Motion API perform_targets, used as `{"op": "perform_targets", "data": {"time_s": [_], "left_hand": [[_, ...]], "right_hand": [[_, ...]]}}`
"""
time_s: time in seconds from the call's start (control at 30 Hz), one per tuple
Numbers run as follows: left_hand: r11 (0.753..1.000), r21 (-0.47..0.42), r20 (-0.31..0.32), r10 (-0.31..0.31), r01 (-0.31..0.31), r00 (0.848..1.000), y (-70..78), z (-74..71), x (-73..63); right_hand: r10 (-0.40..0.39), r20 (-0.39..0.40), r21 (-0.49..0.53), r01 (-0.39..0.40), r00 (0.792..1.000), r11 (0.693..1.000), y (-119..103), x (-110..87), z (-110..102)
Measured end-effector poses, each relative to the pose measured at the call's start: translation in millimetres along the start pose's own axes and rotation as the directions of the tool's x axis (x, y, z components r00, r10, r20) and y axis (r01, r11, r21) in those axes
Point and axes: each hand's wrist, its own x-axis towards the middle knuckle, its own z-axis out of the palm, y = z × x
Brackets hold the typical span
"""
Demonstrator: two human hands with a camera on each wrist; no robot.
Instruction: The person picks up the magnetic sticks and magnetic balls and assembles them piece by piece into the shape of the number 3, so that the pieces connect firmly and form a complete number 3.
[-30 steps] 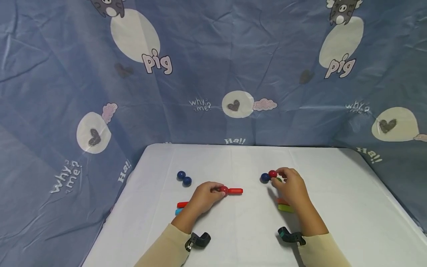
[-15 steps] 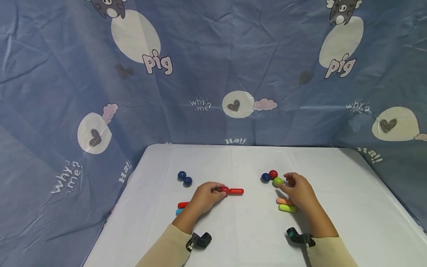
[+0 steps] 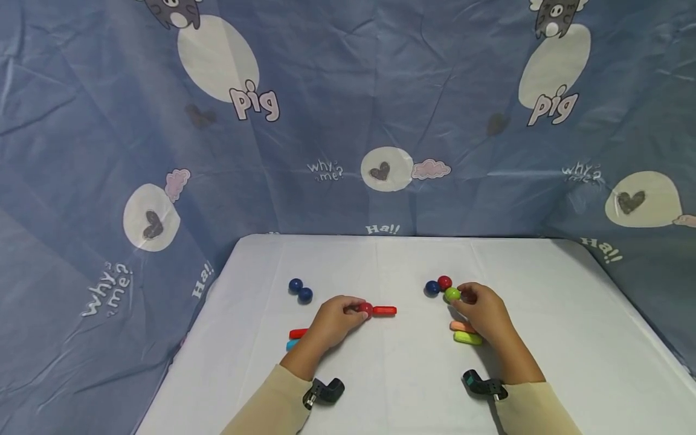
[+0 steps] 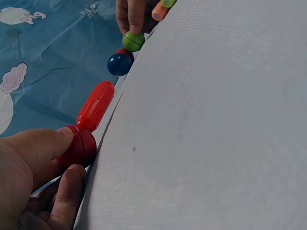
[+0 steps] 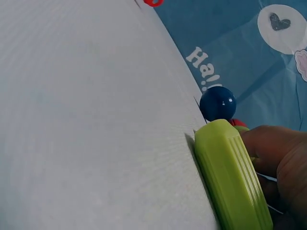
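Observation:
My left hand (image 3: pixel 336 320) pinches a red ball (image 3: pixel 366 310) between thumb and fingers at the middle of the white table. A red ridged stick (image 3: pixel 385 310) points right from that ball, its end against it, as the left wrist view also shows. On the right, my right hand (image 3: pixel 485 307) has thumb and index finger on either side of a green ball (image 3: pixel 452 294). Beside the green ball sit another red ball (image 3: pixel 444 282) and a blue ball (image 3: pixel 432 288). In the right wrist view a lime-green stick (image 5: pixel 230 172) partly hides the right fingertips.
Orange (image 3: pixel 462 326) and lime-green sticks lie just below my right hand. Two dark blue balls (image 3: pixel 300 290) rest at the left. Near my left forearm are a red stick (image 3: pixel 298 333) and a blue stick (image 3: pixel 292 345), both partly covered. A printed blue cloth (image 3: pixel 348 121) hangs behind the table.
My right hand drew back to the right from the ball group, uncovering the green ball, then came in again to it. My left hand stays on its red ball.

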Motion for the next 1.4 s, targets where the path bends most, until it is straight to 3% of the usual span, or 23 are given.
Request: {"op": "perform_targets", "data": {"time_s": [0.63,1.4], "left_hand": [[1.0,0.007,0.001,-0.006,0.006,1.0,-2.0,1.0,-0.1],[1.0,-0.011,0.003,-0.006,0.006,1.0,-0.6,-0.6,-0.8]], "right_hand": [[0.055,-0.007,0.016,-0.055,0.998,0.998,3.9,-1.3,4.6],[0.009,-0.027,0.058,-0.007,1.0,0.998,-1.5,-6.5,4.6]]}}
